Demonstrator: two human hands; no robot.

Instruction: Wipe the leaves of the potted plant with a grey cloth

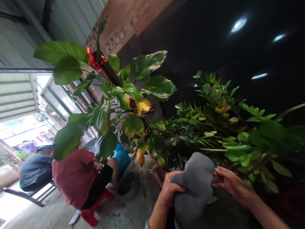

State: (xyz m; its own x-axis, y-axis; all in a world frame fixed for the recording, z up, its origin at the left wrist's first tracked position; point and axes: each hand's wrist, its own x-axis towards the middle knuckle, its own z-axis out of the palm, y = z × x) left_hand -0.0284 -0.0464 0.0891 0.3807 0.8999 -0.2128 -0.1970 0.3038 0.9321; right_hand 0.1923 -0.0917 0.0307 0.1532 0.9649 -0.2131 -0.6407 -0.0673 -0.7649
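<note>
A grey piece of soft fabric (194, 187) with a rounded, lobed outline is held up in front of me, low in the view. My left hand (168, 189) is closed on its left side, thumb lying across the front. At the opposite edge, the bent fingers of my right hand (225, 178) are pinched together against the cloth. Whether a thread or scrap is between those fingertips is too small to make out. The lower end of the fabric runs down into shadow.
A tall leafy plant (133, 124) with yellowed leaves rises ahead, and lower green foliage (238, 140) spreads right. To the left, a person in a red shirt (73, 175) sits on a red stool (90, 216) beside a blue bag (122, 157). Another person (37, 171) sits on a bench (23, 195).
</note>
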